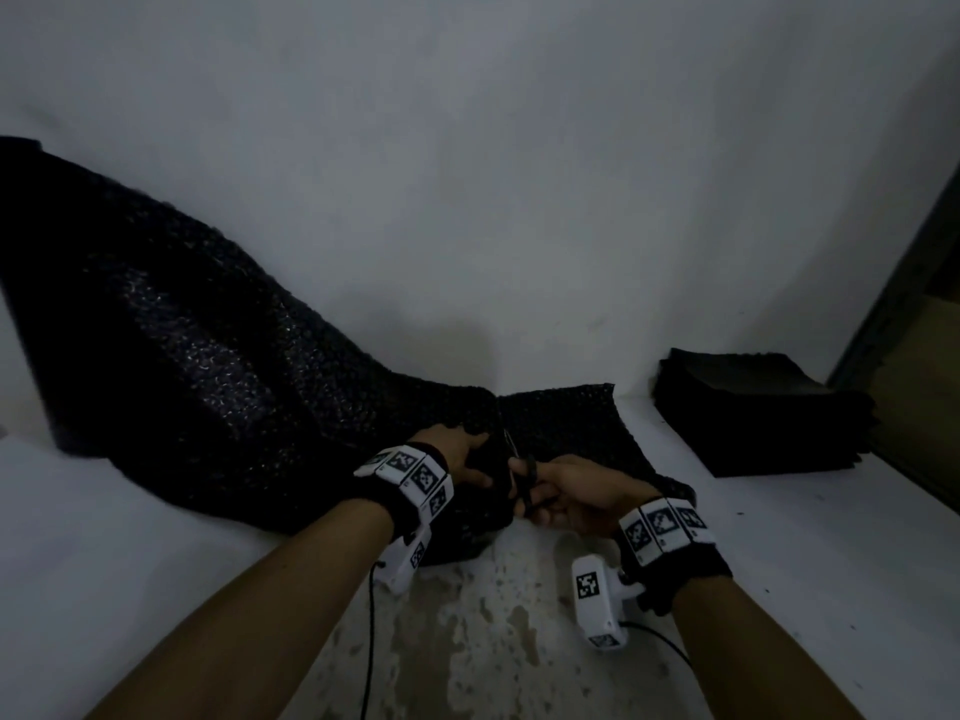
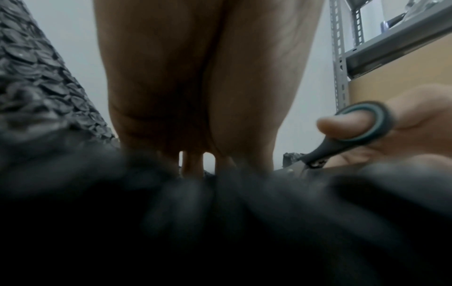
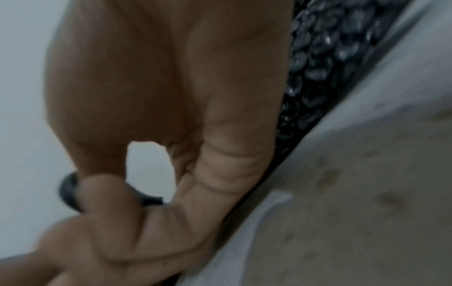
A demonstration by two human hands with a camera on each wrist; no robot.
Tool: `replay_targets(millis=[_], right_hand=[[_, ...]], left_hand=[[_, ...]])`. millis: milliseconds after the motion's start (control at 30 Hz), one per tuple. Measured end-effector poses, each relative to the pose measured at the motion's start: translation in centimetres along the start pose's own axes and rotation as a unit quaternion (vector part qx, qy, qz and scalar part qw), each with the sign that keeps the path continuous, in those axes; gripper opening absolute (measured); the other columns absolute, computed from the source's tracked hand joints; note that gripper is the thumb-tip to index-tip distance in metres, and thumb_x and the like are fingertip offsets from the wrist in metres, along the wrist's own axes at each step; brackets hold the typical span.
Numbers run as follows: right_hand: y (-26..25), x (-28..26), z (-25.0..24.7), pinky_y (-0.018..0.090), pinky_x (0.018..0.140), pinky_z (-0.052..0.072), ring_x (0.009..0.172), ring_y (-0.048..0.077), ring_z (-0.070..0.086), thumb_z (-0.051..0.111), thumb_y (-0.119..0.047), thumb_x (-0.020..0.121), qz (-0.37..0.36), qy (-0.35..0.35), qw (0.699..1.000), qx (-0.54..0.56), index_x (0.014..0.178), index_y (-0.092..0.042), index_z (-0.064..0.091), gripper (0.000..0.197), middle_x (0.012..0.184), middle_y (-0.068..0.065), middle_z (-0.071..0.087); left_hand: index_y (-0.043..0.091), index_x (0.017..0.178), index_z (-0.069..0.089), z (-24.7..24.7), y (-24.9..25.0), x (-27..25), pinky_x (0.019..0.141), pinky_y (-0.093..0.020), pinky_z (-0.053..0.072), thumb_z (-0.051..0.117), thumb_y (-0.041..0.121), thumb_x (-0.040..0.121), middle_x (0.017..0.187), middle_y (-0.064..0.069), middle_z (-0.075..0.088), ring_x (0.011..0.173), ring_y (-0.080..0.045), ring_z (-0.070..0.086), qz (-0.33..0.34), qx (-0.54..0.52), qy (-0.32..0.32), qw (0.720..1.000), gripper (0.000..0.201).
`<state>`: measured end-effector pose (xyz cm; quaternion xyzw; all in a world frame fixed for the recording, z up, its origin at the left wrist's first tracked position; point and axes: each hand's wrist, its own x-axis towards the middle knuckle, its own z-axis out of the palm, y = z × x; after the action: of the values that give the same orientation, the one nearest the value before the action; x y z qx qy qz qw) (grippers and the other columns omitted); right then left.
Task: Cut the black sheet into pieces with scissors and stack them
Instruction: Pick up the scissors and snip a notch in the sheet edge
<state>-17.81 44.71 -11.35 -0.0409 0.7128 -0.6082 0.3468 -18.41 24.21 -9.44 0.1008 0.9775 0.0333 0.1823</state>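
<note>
The black sheet [image 1: 171, 330] sprawls from the upper left of the head view down to the lower middle, where I hold it; its surface is bumpy and scaly, catching small glints, and its cut edges look ragged. My left hand [image 1: 460, 454] grips a bunched fold of it at the centre, fingers curled into the material. My right hand [image 1: 576, 493] holds the scissors [image 1: 522, 478] just beside it, thumb through one loop and fingers folded round the other, the blades reaching up into the sheet. At the right of the head view a stack of cut pieces [image 1: 758, 413] sits squared and flat on the white table [image 1: 779, 537], well apart from my hands. No readable writing shows anywhere; the white bands [image 1: 415, 472] on my wrists carry only black-and-white square code patterns. The left wrist view shows what the head view does not: the scissor handle is dark grey with a teal inner ring, and a metal shelf frame [image 2: 338, 58] with punched holes stands in its upper right over a tan panel. The right wrist view, blurred, shows my curled fingers [image 3: 227, 170] and the sheet's shiny scales along the upper right.
</note>
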Motion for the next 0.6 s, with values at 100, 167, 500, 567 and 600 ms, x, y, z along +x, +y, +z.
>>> replay_targets(millis=[100, 167, 500, 567, 600], right_hand=[[0.2, 0.2, -0.5, 0.022, 0.057, 0.047, 0.060, 0.017, 0.053, 0.072, -0.046, 0.079, 0.000, -0.014, 1.000, 0.010, 0.096, -0.002, 0.072, 0.048, 0.080, 0.013, 0.069], [0.0, 0.7, -0.6, 0.023, 0.058, 0.048, 0.061, 0.018, 0.053, 0.076, -0.048, 0.075, -0.002, -0.015, 1.000, 0.020, 0.095, -0.002, 0.072, 0.050, 0.080, 0.014, 0.069], [-1.5, 3.2, -0.6, 0.023, 0.058, 0.047, 0.057, 0.017, 0.053, 0.076, -0.048, 0.075, 0.020, -0.003, 1.000, 0.000, 0.099, 0.000, 0.069, 0.054, 0.078, 0.014, 0.068], [-1.6, 3.2, -0.7, 0.024, 0.057, 0.045, 0.055, 0.017, 0.053, 0.075, -0.048, 0.075, 0.027, -0.007, 1.000, -0.008, 0.095, -0.001, 0.069, 0.051, 0.077, 0.014, 0.069], [-1.6, 3.3, -0.8, 0.023, 0.056, 0.044, 0.055, 0.016, 0.053, 0.074, -0.048, 0.076, 0.030, -0.012, 0.999, -0.012, 0.094, -0.002, 0.069, 0.049, 0.076, 0.013, 0.068]], left_hand=[[0.027, 0.159, 0.013, 0.1, -0.1, 0.1, 0.117, -0.038, 0.030, 0.051, 0.056, 0.096, 0.164, -0.014, 0.017, 0.146, -0.034, 0.027, 0.001, 0.000, -0.003, 1.000, 0.079], [0.027, 0.159, 0.014, 0.0, -0.2, 0.1, 0.118, -0.038, 0.029, 0.051, 0.054, 0.098, 0.164, -0.014, 0.016, 0.147, -0.034, 0.026, 0.001, -0.002, -0.005, 1.000, 0.077], [0.022, 0.159, 0.015, 0.1, -0.6, 0.2, 0.115, -0.033, 0.029, 0.049, 0.043, 0.102, 0.162, -0.013, 0.022, 0.144, -0.032, 0.031, 0.005, -0.008, 0.006, 1.000, 0.070], [0.022, 0.159, 0.015, 0.1, -0.6, 0.3, 0.115, -0.034, 0.030, 0.048, 0.039, 0.103, 0.162, -0.013, 0.024, 0.143, -0.032, 0.033, 0.002, -0.008, 0.006, 1.000, 0.067], [0.022, 0.159, 0.015, 0.1, -0.6, 0.4, 0.115, -0.035, 0.030, 0.046, 0.036, 0.104, 0.162, -0.013, 0.024, 0.143, -0.033, 0.033, 0.000, -0.008, 0.006, 1.000, 0.065]])
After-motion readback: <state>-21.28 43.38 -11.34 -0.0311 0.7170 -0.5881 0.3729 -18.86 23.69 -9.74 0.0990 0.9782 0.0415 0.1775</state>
